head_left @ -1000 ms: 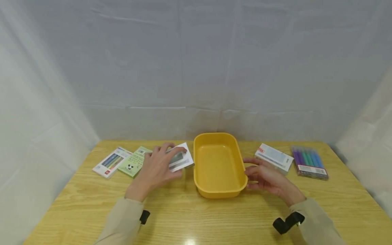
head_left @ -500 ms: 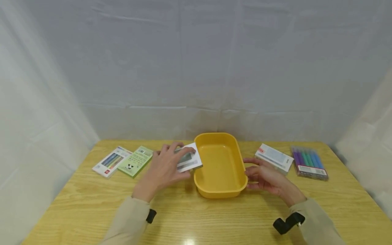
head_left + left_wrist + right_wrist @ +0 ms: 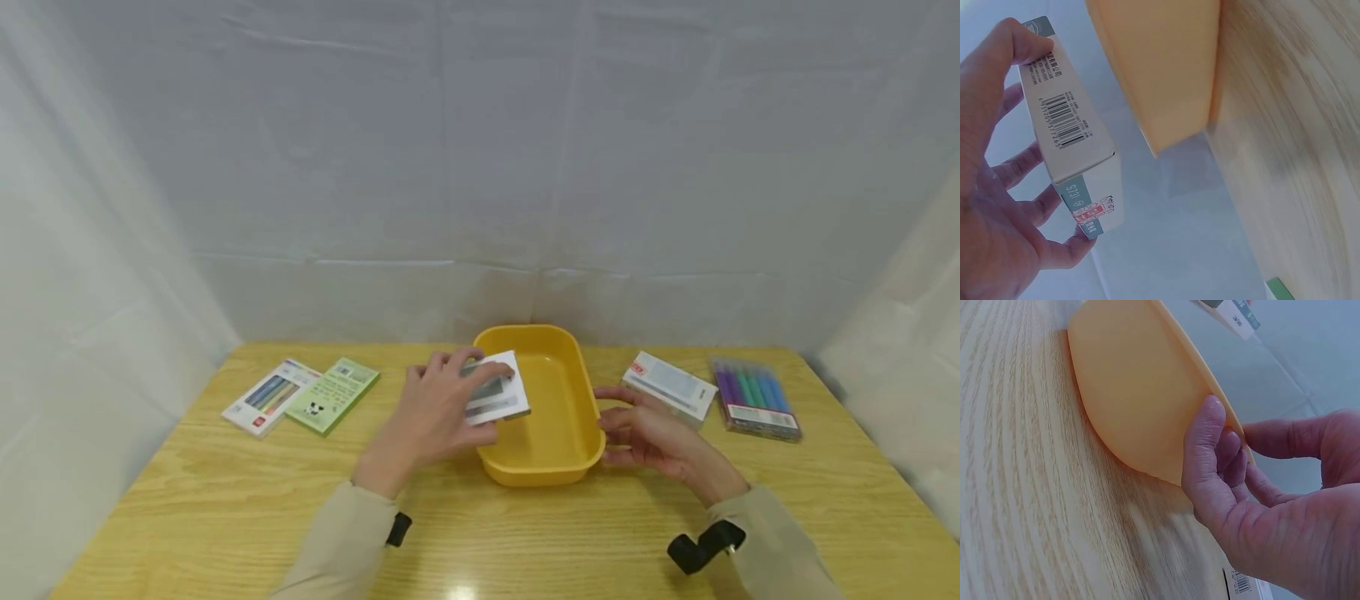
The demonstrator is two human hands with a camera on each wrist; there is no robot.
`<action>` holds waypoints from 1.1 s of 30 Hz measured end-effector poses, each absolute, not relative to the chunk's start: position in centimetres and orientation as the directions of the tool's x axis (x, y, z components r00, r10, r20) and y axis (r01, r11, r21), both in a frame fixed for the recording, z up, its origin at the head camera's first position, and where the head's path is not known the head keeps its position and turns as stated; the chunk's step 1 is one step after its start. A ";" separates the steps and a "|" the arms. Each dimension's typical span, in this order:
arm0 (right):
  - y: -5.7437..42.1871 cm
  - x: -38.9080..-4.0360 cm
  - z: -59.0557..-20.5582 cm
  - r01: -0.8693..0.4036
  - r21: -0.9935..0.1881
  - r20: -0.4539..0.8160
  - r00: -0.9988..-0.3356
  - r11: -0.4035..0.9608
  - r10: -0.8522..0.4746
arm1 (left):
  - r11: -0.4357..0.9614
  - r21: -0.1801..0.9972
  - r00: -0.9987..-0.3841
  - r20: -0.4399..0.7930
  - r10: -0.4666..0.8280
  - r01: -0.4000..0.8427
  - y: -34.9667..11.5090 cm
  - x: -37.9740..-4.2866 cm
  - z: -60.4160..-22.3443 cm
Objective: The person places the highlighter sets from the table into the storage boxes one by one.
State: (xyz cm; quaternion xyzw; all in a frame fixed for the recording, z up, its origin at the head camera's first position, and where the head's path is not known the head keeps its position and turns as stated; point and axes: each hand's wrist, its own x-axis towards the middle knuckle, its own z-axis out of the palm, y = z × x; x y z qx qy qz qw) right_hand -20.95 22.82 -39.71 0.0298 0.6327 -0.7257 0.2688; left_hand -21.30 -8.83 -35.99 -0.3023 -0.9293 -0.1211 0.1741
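My left hand (image 3: 438,408) grips a small white box (image 3: 517,389) with fingers and thumb along its edges. The box is tilted and overlaps the left side of a yellow plastic tub (image 3: 555,400) in the head view. Its barcode side and a grey-green end marked S731 show in the left wrist view, apart from the tub wall (image 3: 1166,69). At the tub's right rim, my right hand (image 3: 648,435) holds the edge with curled fingers. One finger (image 3: 1204,428) presses the outer wall in the right wrist view, while another reaches the rim.
On the left of the wooden table (image 3: 480,542) lie a white pack of coloured sticks (image 3: 272,397) and a green cow-print pack (image 3: 333,395). Another white box (image 3: 670,383) and a clear pack of pens (image 3: 757,400) lie right of the tub. A pale sheet (image 3: 480,167) hangs behind.
My left hand has carried the white box rightward, from beside the tub to over its left part. The right hand has stayed at the tub's rim.
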 end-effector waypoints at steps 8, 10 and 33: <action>22.7 -21.0 -39.7 0.426 -0.904 -0.392 -0.858 -0.034 -0.332 | 0.770 0.119 -0.741 0.399 0.540 0.626 -7.4 -21.2 -35.8; 22.7 -21.0 -39.7 0.427 -0.904 -0.392 -0.858 -0.034 -0.331 | 0.767 0.121 -0.739 0.396 0.545 0.630 -7.1 -21.1 -35.8; 22.7 -21.0 -39.7 0.437 -0.899 -0.402 -0.857 -0.039 -0.323 | 0.693 0.228 -0.716 0.393 0.577 0.684 -4.4 -21.3 -36.1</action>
